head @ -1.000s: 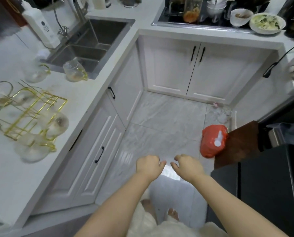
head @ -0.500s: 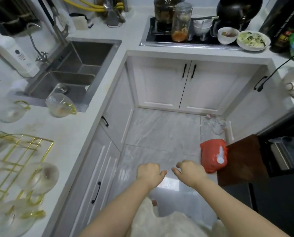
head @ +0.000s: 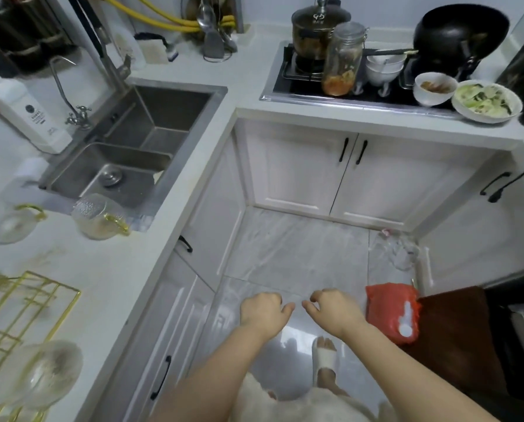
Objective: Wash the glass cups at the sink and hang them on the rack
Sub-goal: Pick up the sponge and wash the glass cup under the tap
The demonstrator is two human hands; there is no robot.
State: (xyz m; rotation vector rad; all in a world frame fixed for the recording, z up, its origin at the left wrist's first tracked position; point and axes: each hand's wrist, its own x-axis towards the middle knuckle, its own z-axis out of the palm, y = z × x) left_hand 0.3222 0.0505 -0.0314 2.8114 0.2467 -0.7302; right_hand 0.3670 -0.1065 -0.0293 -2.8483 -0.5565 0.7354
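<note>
Hanging over floor: both bare hands are hovering side by side above the grey tiles, well apart from the desk [head: 108,269].
Left hand [head: 262,312]: its grip is loosely curled and holding nothing, thumb pointing toward the other hand.
Right hand [head: 335,312]: its grip is likewise half-curled and holding nothing, fingertips nearly meeting the left thumb without touching.
Sink [head: 139,147]: it is sitting at the upper left of the head view, a steel basin with a drain plug showing in the nearer part.
Glass cup by sink [head: 97,216]: it is lying tilted at the basin's near rim, gold handle facing right, with some residue showing inside.
Second glass cup [head: 12,223]: it is resting on the desk left of the first, gold handle on top.
Rack [head: 26,315]: the gold wire frame is standing at the left edge, nearer the camera than both cups.
Cup at rack [head: 46,373]: it is lying blurred against the frame's near end; whether it is hooked on cannot be told.
Soap bottle [head: 26,114]: it is standing left of the basin.
Stove [head: 345,83]: it is carrying a pot, a jar and bowls at the top right.
</note>
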